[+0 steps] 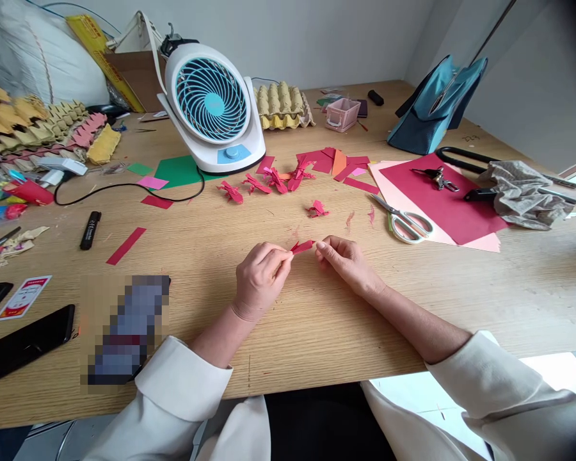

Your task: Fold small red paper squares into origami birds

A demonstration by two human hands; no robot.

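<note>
Between my hands is a small folded piece of red paper. My left hand pinches its left end, and my right hand pinches the right end. Both hands are held just over the wooden table. Beyond them lies a small red folded paper figure, and further back several similar red figures stand in a row. White-handled scissors lie to the right, partly on a red paper sheet. A narrow red paper strip rests left of my hands.
A white and blue fan stands at the back, its black cord curving left. Egg trays, a pink basket and a blue bag are behind. Phones and a black marker lie on the left.
</note>
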